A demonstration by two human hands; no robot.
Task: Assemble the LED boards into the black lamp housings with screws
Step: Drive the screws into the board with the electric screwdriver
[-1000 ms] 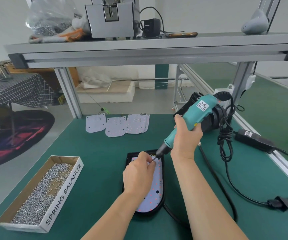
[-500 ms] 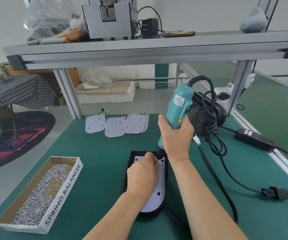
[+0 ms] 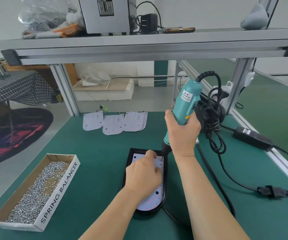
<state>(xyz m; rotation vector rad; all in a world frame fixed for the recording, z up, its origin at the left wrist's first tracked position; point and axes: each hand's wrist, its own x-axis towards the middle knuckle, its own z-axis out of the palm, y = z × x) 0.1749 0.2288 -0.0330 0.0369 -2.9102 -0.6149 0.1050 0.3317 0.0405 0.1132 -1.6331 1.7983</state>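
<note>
**Screw going in at the board's far right corner**

The right hand [image 3: 183, 134] is wrapped fully round the teal electric screwdriver [image 3: 186, 104], holding it nearly upright so the bit bears straight down on a screw [image 3: 161, 159] in the far right corner of the LED board [image 3: 150, 201]. The board lies inside the black lamp housing [image 3: 130, 156], which sits flat on the tabletop [image 3: 96, 153] towards the middle of its near edge.

The left hand [image 3: 145, 175] rests knuckles-up on the board, fingers curled, fingertips just beside the bit. This likely pins the board so it cannot turn or lift as the screw bites. Whether those fingers hold anything cannot be told.

The open box of screws [image 3: 35, 193] lies by the near left corner, within the left hand's easy reach. The spare LED boards [image 3: 115, 122] wait along the far edge, well apart from the work.
</note>
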